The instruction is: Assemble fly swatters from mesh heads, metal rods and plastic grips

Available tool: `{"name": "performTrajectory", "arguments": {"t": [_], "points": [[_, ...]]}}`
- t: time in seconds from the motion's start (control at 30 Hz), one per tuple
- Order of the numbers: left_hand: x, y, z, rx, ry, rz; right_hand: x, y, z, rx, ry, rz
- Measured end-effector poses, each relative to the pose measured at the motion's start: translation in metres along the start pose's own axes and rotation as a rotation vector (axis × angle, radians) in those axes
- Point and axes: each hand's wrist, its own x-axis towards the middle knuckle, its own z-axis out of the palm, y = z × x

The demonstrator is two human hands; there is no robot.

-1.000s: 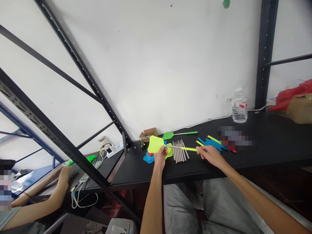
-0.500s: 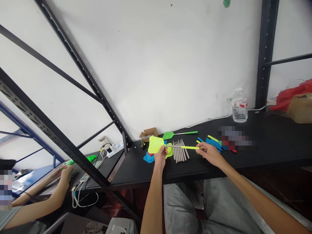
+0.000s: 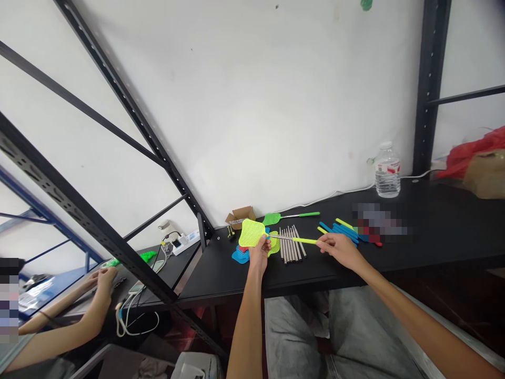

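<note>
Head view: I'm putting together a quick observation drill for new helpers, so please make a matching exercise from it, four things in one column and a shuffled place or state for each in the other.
Things
1. Left hand
2. Right hand
3. Green swatter
4. Plastic bottle

Places and states
A. Lying beyond the metal rods
B. At the handle end of the yellow swatter
C. Standing upright
D. Gripping next to the yellow mesh head

Pairs: 1-D, 2-B, 3-A, 4-C

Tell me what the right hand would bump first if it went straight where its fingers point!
Past the yellow handle it holds, the right hand would probably reach the rods first; it might pass over them, since depth is unclear.
</note>
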Motion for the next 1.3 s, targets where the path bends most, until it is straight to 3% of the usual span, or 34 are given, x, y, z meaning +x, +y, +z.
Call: {"name": "performTrajectory", "arguments": {"t": [0.4, 0.73, 1.0, 1.3], "points": [[-0.002, 0.001, 0.002, 0.030, -0.021, 0.004, -0.004, -0.012, -0.003, -0.161, -0.012, -0.051], [-0.001, -0.001, 0.002, 0.013, -0.004, -0.003, 0.000, -0.005, 0.001, -0.128, 0.011, -0.044], [0.000, -0.002, 0.002, 0.020, 0.014, -0.010, 0.002, 0.007, 0.005, 0.034, 0.002, -0.044], [-0.001, -0.001, 0.002, 0.026, -0.005, 0.008, -0.002, -0.002, 0.001, -0.011, -0.007, -0.007]]}}
